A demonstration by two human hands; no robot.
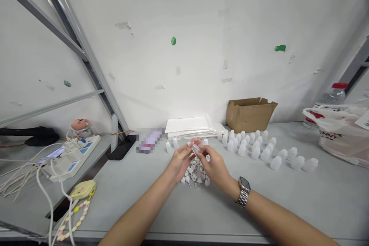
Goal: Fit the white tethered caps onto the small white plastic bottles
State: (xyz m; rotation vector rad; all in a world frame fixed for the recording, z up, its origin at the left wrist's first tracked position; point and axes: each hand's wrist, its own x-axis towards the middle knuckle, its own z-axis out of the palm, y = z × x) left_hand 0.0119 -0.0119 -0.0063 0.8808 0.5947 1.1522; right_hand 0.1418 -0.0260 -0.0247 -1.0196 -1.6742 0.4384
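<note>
- Head view is showing two bare forearms reaching over a pale grey table (288,207), with the hands meeting near its middle.
- The left hand (181,161) is curling its fingers around one end of a small clear plastic bottle (197,148), pinching it from the left.
- The right hand (215,167), with a silver metal wristwatch (243,191) sitting on its wrist, is gripping the other end of the same bottle, so both hands are closing on it together.
- The bottle is being held tilted, just above a loose pile of small white plastic caps (195,175) lying on the table directly beneath the hands.
- Rows of small translucent white plastic bottles (253,148) are standing upright to the right of the hands, trailing off towards the table's right side.
- Two more of these little bottles (172,145) are standing just beyond the left hand.
- A stack of white flat sheets (190,127) is lying against the wall behind the hands, and an open brown cardboard box (249,114) is sitting beside it to the right.
- A white plastic carrier bag (341,134) is slumping at the far right, with a clear water bottle with a red cap (331,98) standing behind it.
- A white power strip with cables (72,153) is resting on the lower shelf at left, near a pale yellow small case with a bead strap (82,190).
</note>
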